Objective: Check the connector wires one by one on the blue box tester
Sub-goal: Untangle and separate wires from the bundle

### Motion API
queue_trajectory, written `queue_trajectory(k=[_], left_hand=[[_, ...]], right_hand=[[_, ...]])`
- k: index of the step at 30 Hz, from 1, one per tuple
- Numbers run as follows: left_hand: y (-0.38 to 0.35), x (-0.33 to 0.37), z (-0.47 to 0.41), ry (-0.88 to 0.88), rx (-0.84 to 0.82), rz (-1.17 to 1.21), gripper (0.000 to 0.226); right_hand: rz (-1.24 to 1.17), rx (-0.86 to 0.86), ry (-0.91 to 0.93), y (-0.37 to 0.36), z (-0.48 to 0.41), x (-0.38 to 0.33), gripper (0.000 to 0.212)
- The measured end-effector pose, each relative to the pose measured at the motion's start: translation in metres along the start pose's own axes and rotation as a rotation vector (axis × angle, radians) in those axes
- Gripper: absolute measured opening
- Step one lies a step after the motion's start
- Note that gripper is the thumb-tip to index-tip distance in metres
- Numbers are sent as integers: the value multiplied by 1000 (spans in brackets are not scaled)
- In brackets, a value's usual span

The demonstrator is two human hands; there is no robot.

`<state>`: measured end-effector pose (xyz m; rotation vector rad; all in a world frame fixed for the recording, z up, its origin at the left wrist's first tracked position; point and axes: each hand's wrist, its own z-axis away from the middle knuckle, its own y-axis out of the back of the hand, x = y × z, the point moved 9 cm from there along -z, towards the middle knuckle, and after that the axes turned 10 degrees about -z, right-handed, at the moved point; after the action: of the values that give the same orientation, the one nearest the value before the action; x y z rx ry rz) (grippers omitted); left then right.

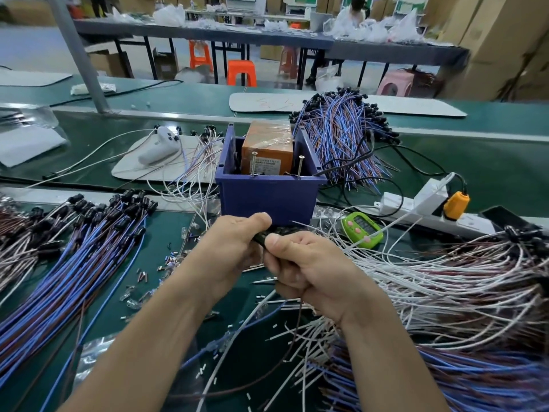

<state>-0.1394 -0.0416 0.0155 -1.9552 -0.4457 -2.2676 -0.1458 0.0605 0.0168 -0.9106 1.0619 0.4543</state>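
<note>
Two hands meet just in front of the blue box tester: left hand and right hand both curl around one black connector wire. Loose white wires right of the tester may snag it, dragging neighbours along

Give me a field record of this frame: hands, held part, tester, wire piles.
left hand: grips a black connector
right hand: pinches the same connector, thumb on top
tester: blue box just beyond the hands; orange unit inside; two screws upright at its front rim
contact: connector held in front of the box, not on the screws
wire piles: blue-brown bundle at left; white wires at right
other: green timer and power strip right of the box
</note>
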Motion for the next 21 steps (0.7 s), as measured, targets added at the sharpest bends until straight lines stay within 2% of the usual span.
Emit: queue_trajectory(k=[1,3,6,8,16,21], left_hand=[[0,1,0,-3,14,-7,46],[8,7,0,-65,77,-100,54],[26,28,6,-275,226,-434,61],[30,35,10,-340,280,-528,61],[24,10,-4,-129,134,-260,60],[2,-8,-2,48,-73,-45,51]], right_hand=[[0,2,-1,1,0,0,46],[19,13,-6,4,0,0,47],[60,28,-15,5,-3,3,47],[72,27,-15,5,-4,4,47],[115,16,-17,4,-1,0,48],[116,18,22,2,-1,-3,49]])
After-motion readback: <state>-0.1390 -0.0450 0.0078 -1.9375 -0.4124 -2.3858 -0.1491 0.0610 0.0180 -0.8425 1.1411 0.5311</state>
